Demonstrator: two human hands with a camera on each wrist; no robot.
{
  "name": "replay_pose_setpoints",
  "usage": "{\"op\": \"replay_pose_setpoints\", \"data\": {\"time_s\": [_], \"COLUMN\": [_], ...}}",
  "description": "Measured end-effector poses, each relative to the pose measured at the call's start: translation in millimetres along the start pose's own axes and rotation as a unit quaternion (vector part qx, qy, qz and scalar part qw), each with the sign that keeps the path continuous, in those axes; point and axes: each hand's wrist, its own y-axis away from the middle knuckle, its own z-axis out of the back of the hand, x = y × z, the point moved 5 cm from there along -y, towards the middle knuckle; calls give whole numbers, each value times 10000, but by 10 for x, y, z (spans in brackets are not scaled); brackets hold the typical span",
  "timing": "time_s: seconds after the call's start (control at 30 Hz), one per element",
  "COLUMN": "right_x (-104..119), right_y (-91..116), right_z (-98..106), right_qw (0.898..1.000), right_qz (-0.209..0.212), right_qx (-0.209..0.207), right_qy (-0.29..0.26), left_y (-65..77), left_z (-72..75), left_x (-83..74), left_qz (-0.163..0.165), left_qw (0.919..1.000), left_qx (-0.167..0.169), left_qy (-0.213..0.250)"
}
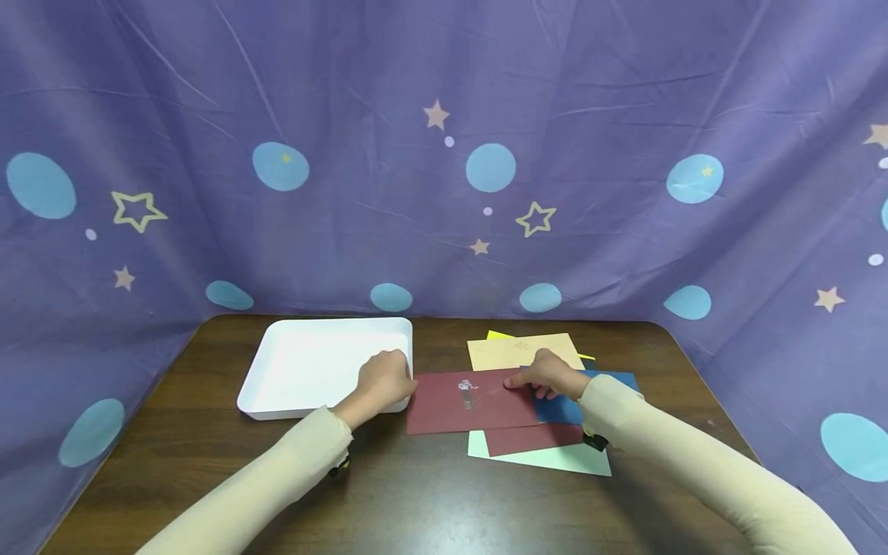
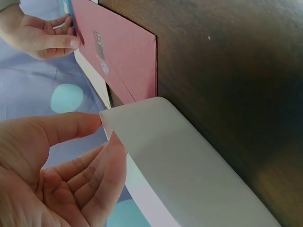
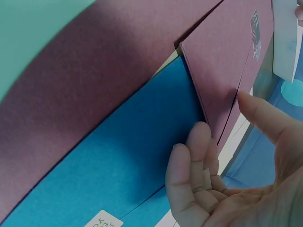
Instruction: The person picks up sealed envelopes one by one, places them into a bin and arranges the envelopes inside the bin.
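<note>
A maroon envelope (image 1: 444,416) with a pale print lies on top of several overlapping envelopes, its left end close to the white tray (image 1: 277,412). My right hand (image 1: 553,375) is at its right end: the thumb extends over the maroon surface and the fingertips touch the edge above a blue envelope (image 3: 118,146). No pinch shows there. At the tray's right wall is my left hand (image 1: 385,375), thumb and fingers apart and loosely bent in the left wrist view. The tray rim hides part of its fingertips, so contact with the rim or envelope cannot be told.
Under the top envelope spread a beige envelope (image 1: 499,354), a second maroon one (image 1: 534,439) and a pale green one (image 1: 572,460); a yellow corner (image 1: 496,335) peeks out behind. The brown table (image 1: 416,493) meets a purple patterned curtain (image 1: 388,154).
</note>
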Motion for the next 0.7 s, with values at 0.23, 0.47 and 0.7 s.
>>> {"op": "replay_pose_setpoints", "data": {"time_s": [0.23, 0.47, 0.7], "right_x": [-35, -33, -46], "right_y": [-17, 19, 33], "right_z": [-1, 20, 86], "right_qw": [10000, 9994, 9956], "right_qz": [-4, 21, -57], "right_qx": [26, 154, 525], "right_qy": [-61, -308, -775], "left_y": [16, 15, -23], "left_z": [24, 137, 381], "left_x": [52, 122, 338], "left_qz": [15, 123, 342], "left_qw": [9999, 9998, 9988], "left_qx": [60, 61, 261], "left_qy": [102, 118, 243]}}
